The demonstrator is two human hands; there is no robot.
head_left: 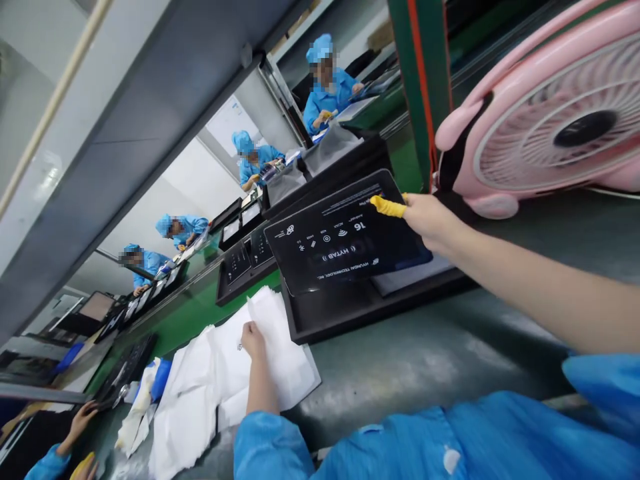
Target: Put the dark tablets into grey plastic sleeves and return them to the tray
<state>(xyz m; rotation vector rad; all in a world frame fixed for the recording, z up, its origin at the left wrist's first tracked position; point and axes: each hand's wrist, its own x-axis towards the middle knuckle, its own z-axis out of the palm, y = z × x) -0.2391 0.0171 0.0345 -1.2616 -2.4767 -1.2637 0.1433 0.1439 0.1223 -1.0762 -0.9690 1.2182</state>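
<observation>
**Head view: right hand on a black tablet, left hand on white sheets**

Head view, strongly tilted. The right hand (pixel 430 220) is stretched forward and grips the near corner of a black tablet (pixel 345 240), its back face up with white printed marks and icons. A yellow finger cot (pixel 387 207) covers one finger, which lies flat on the tablet's surface; the other fingers are curled under the edge, so the hand is closed on the tablet. The tablet sits tilted above a black tray (pixel 340 310) on the grey workbench (pixel 440 347), just in front of the hand and well apart from the other one.

The left hand (pixel 253 337) lies lower and nearer, fingers bent down onto a stack of white sheets (pixel 225 380); whether it pinches a sheet or only presses on it cannot be told. The sheets lie just beside the tray's near corner.

A pink fan (pixel 550 113) stands behind the right hand. More black trays run along the green conveyor (pixel 200 310), where people in blue coats (pixel 327 93) work. Another person's hand (pixel 83 420) shows at the lower left.
</observation>
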